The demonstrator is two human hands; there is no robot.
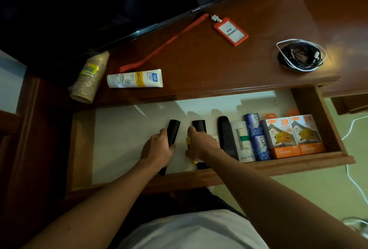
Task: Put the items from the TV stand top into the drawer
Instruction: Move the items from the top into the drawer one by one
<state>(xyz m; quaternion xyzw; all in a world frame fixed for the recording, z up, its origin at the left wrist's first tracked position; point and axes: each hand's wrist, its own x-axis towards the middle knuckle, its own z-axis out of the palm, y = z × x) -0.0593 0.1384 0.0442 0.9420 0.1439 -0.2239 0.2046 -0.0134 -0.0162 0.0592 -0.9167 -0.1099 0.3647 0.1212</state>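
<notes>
Both hands are down in the open drawer point(310, 107): the left hand point(157, 150) grips a black remote point(172, 129), and the right hand point(201, 144) curls over another black remote point(199, 125) beside it. On the TV stand top point(199, 63) lie a lotion tube point(135, 78), an orange badge holder point(231, 31) and coiled cables point(300, 55).

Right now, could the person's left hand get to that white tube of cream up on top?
Probably yes, once freed: the left hand grips a black remote in the drawer, and nothing stands between it and the white tube.
</notes>
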